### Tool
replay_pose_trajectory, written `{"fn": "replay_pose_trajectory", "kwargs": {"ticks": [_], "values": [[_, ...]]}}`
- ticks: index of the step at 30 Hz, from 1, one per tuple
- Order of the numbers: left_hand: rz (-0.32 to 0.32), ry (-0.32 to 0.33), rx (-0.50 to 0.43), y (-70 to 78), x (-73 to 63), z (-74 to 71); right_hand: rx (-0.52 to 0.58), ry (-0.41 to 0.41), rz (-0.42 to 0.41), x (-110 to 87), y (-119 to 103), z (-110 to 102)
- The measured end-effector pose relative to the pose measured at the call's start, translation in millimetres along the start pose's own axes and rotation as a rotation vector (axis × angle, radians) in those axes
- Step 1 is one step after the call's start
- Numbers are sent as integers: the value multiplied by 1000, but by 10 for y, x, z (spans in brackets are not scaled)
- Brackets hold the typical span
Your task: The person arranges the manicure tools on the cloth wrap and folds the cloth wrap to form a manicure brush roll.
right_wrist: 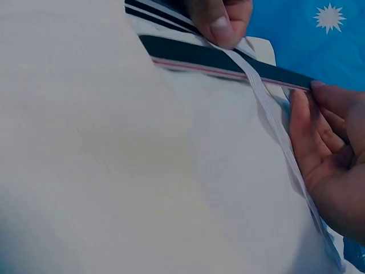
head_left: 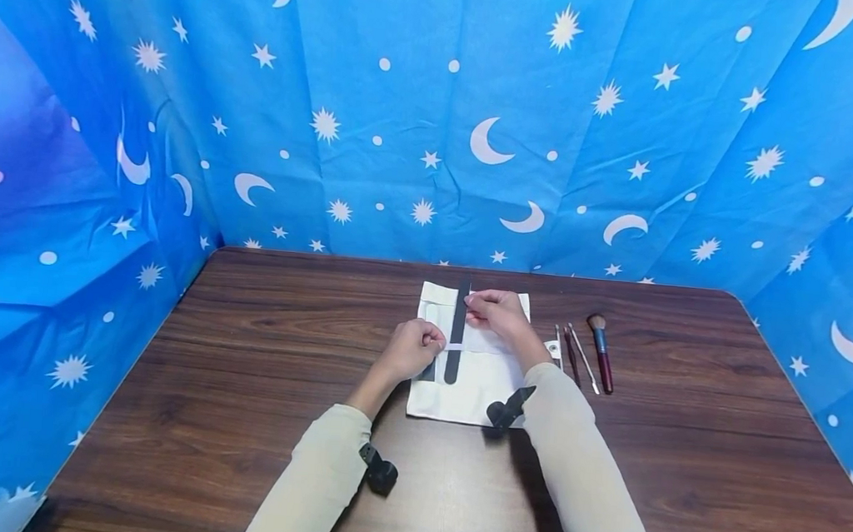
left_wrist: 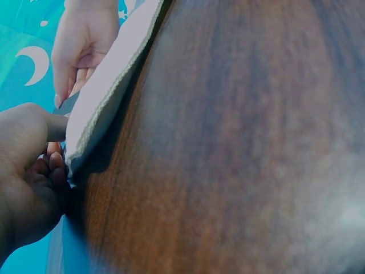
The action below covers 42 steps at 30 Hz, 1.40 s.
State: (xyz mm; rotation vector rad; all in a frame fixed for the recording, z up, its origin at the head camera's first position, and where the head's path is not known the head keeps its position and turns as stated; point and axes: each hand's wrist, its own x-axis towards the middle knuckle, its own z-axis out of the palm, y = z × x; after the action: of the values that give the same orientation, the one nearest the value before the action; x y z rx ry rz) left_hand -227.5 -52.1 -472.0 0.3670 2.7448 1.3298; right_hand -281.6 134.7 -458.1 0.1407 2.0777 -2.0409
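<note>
A white cloth organizer point(head_left: 479, 400) lies spread on the table, with a white elastic band point(right_wrist: 272, 117) running across it. My right hand point(head_left: 499, 315) pinches a long black nail file point(head_left: 453, 367) near its far end, between thumb and fingers. In the right wrist view the file passes under the band, and its edge shows a pink line. My left hand point(head_left: 416, 349) pinches the band just left of the file. Beside that hand, more dark flat strips point(right_wrist: 162, 17) lie on the cloth, partly covered. The left wrist view shows the organizer's raised edge point(left_wrist: 108, 97) between both hands.
Right of the organizer lie a makeup brush point(head_left: 602, 355) with a dark red handle and several slim metal tools point(head_left: 583, 358). A white tab with a snap point(head_left: 554, 349) sticks out beneath the right wrist. A blue star-patterned cloth point(head_left: 410, 89) hangs behind the wooden table point(head_left: 278, 329).
</note>
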Motion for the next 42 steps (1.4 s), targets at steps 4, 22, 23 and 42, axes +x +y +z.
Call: {"fn": "replay_pose_trajectory", "kwargs": {"ticks": [4,22,23,42], "values": [[-12,-2,-6,7,-2,-1,-44,-104,-17,6,19,-64],[-17,-16,-22,39,-25,-14,-173,-322,86,63,-22,-177],[-14,-13,-21,39,-25,-15,-186,-325,82,65,-22,-173],[-8,-14,-16,27,-20,-12,-276,-492,190,124,-54,-231]]}}
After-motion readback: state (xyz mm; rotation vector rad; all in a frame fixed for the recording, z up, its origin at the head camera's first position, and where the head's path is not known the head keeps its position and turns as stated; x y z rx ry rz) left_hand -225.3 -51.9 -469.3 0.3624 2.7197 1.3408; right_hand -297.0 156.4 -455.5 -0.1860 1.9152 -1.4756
